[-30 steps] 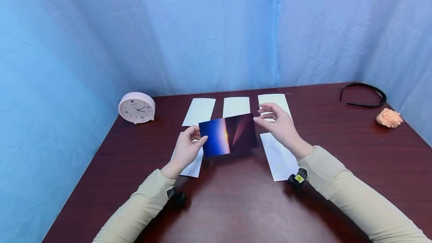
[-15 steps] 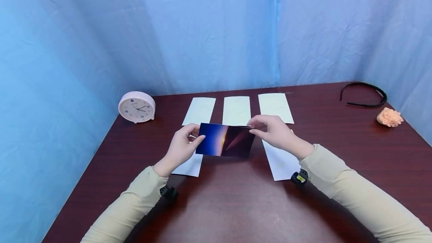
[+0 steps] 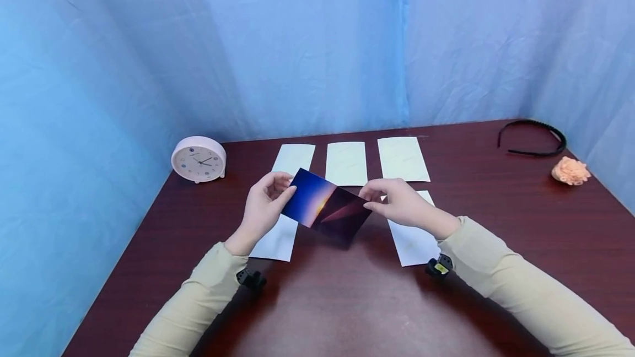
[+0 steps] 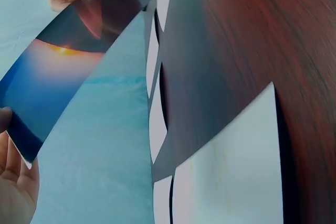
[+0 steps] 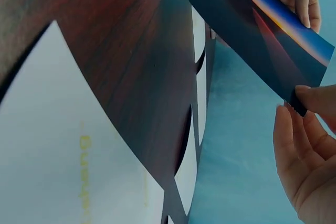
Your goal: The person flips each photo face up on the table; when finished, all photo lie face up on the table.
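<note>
A glossy photo print point(image 3: 317, 203), blue on one end and dark with a reddish streak on the other, is held above the table between both hands. My left hand point(image 3: 263, 203) pinches its left end, thumb on the picture side. My right hand point(image 3: 404, 203) pinches the right end near the upper corner, its thumb on the picture in the right wrist view. The print slants down to the right in the head view. Beneath and behind lie several white cards, among them a near left card point(image 3: 273, 241) and a near right card point(image 3: 412, 244).
At the back stand in a row a left card point(image 3: 297, 154), a middle card point(image 3: 346, 164) and a right card point(image 3: 403, 158). A white clock point(image 3: 199, 160) stands at the left. A black headband point(image 3: 533, 153) and a peach flower-like puff point(image 3: 570, 171) lie at the right.
The print has turned clockwise, its right end dropping from raised to lowered. My right hand has come down and slightly left; my left hand still grips the other end.
</note>
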Motion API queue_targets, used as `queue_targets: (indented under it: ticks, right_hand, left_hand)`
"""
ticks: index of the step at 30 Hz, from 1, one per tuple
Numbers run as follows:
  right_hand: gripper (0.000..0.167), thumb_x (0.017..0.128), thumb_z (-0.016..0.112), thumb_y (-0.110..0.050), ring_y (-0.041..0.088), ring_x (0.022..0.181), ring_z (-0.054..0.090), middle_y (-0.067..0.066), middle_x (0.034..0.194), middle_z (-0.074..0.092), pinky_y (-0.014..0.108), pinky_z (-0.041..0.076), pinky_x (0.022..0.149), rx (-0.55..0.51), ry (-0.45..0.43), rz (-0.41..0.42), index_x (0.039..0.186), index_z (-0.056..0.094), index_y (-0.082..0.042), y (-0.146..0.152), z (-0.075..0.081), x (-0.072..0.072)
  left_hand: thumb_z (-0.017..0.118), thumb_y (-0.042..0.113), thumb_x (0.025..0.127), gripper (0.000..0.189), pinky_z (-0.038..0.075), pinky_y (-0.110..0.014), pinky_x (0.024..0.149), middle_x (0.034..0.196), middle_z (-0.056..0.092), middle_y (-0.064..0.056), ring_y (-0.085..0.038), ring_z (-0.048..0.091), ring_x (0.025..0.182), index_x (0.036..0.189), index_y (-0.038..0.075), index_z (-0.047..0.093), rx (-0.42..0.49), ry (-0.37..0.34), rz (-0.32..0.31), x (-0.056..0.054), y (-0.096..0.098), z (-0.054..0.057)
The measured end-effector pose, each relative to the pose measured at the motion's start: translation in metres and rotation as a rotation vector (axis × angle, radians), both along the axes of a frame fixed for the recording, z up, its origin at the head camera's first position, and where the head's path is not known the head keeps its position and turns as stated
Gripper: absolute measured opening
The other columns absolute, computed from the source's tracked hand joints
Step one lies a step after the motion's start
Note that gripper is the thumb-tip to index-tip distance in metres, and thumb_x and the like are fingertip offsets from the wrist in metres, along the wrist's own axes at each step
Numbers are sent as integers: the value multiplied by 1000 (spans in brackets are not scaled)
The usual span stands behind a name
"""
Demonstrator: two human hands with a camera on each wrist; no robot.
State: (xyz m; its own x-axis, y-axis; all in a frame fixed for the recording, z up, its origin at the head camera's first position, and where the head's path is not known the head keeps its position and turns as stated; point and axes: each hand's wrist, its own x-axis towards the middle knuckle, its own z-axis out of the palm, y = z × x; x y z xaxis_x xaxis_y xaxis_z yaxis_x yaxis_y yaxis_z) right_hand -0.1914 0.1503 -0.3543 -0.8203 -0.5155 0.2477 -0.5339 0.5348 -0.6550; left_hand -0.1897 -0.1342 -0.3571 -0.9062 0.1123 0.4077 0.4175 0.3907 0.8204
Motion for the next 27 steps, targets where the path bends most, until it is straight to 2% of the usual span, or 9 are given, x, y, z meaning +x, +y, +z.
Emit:
queue_targets:
  ticks: [3,7,13,15,18,21,24,27]
  right_hand:
    - [10,83,66,3,14,76,58,2,79,64,25,51,63,-34,-59,-44,90,66,-5,-1,-2,1]
    - [9,85,64,1,16,77,60,6,82,64,24,53,63,-87,-153,-118,93,65,-3,-1,-8,0]
    - [17,87,61,1,13,80,60,13,90,62,31,57,72,-236,-327,-203,104,61,5,-4,-13,-1]
    - [19,88,60,3,10,79,61,12,90,60,35,57,75,-308,-381,-223,106,58,8,-5,-14,-1]
    - [22,88,59,4,4,75,60,7,86,58,37,57,78,-418,-443,-244,109,55,11,-7,-15,0]
    - [25,90,57,3,2,75,59,1,85,55,34,57,78,-522,-496,-266,112,51,12,-10,-16,1]
    - [27,91,56,3,1,75,59,-1,86,52,29,56,78,-617,-536,-287,115,49,13,-13,-18,2]
    - [27,91,55,4,2,75,59,-2,86,51,25,56,76,-682,-566,-302,116,48,12,-16,-20,3]
  left_hand:
    - [64,-1,87,31,49,-14,72,96,60,-20,-13,59,83,117,-2,57,106,-1,15,-1,5,-1]
    - [63,-4,87,47,47,-14,80,108,54,-25,-20,57,96,130,-2,44,223,-44,64,-1,12,-3]
    - [61,-2,88,64,45,-35,95,125,44,-21,-30,50,114,142,3,27,347,-136,135,2,26,-8]
    - [60,0,88,69,45,-38,96,130,41,-19,-30,50,118,145,6,22,389,-173,144,2,31,-9]
    - [59,3,90,73,46,-32,94,132,41,-19,-29,52,118,149,8,15,404,-237,138,3,38,-11]
    - [57,3,92,72,49,-26,90,129,45,-20,-26,57,109,149,6,14,385,-292,88,4,44,-13]
    - [56,1,92,68,53,-24,84,122,50,-21,-16,60,97,149,4,19,361,-315,42,6,49,-14]
    - [57,1,92,65,52,-18,75,114,54,-20,-6,58,86,148,3,25,324,-305,42,6,51,-15]
